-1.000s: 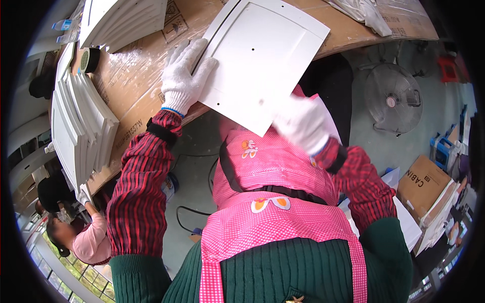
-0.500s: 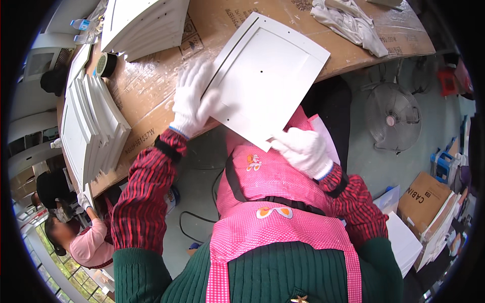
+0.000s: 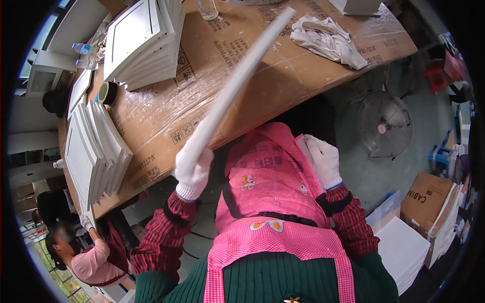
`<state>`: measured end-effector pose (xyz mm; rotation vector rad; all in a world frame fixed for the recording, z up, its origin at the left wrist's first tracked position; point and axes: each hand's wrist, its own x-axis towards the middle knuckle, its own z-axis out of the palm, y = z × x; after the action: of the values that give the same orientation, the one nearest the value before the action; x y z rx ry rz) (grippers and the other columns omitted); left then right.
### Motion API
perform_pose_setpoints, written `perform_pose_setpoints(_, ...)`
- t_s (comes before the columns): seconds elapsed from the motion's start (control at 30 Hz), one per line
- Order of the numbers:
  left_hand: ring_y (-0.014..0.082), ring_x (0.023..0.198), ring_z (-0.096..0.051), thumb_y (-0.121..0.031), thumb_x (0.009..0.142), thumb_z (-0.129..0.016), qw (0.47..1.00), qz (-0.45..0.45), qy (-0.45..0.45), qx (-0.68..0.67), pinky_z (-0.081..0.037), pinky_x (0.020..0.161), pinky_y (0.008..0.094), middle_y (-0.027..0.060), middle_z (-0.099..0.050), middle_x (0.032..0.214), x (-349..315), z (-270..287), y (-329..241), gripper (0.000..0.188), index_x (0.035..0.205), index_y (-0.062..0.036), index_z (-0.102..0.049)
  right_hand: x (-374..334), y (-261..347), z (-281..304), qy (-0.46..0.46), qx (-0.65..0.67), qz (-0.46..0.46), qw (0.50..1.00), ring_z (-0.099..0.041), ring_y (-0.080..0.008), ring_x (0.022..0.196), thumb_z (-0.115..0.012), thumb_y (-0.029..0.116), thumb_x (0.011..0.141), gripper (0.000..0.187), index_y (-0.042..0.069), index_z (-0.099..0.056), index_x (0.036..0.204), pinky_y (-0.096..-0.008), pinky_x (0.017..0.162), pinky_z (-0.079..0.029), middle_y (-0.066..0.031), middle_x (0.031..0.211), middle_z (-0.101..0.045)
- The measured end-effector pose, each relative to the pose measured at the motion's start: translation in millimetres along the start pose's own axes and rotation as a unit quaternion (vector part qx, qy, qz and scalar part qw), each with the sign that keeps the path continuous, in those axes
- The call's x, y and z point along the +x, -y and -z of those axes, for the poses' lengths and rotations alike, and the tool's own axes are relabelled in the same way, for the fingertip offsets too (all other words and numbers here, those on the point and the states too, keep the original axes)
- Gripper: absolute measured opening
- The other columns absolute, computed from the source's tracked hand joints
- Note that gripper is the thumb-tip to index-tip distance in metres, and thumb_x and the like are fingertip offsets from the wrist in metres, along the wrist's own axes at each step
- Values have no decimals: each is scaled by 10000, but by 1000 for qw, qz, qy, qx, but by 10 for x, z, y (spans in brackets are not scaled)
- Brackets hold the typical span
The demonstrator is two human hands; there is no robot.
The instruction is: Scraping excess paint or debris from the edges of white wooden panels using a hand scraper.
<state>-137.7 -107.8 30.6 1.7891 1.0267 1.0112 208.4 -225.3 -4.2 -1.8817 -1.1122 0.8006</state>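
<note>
My left hand [image 3: 192, 173], in a white glove, is closed around the near end of a white panel [image 3: 237, 83]. The panel is turned edge-on, so only its long narrow side shows, slanting up and away over the table. My right hand [image 3: 324, 162], also gloved in white, is by the right side of my pink checked apron [image 3: 270, 182]. Its fingers are curled at the pale edge of the apron's side; what they hold, if anything, is hidden. Both hands are apart from each other.
Stacked white panels [image 3: 144, 48] and more curved panels [image 3: 93, 151] stand on the cardboard-covered table [image 3: 161, 121]. A tape roll [image 3: 107, 93] lies between them. A white cloth [image 3: 328, 43] is at the far right. A floor fan [image 3: 386, 126] stands right; a co-worker [image 3: 91, 257] is at left.
The panel has swung from face-up to edge-on in my left hand, which has moved down. My right hand has let go of the panel's corner and moved right to the apron's side.
</note>
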Motion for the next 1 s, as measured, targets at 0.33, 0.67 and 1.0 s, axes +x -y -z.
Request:
perform_pose_setpoints(0.33,201,1048,-730,-424,1097,-621,855,422,-156,-258,-612,930,387,61,-727,1154,-279,412,-430,400,1269,-63,-642,21,-226,-33,-6,132,-105,986,-757,-188,1046,-674,159,1042,279,-26,-773,1226,-308,962,-562,-146,1146,-810)
perform_pose_setpoints(0.67,212,1258,-646,-288,1086,-645,822,403,-86,-393,-535,1081,433,36,-689,1297,-549,162,-199,377,1380,-58,-592,-3,-142,75,31,161,-257,952,-716,-107,900,-666,177,1059,292,-15,-766,1255,-278,773,-578,-70,1089,-803)
perform_pose_setpoints(1.0,272,1136,-707,-399,1132,-517,798,397,-136,-433,-582,981,444,133,-696,1247,-274,177,-393,457,1383,-19,-547,72,-187,62,11,214,-234,948,-378,-21,487,-640,337,1087,379,45,-749,1304,-234,442,-275,79,650,-521)
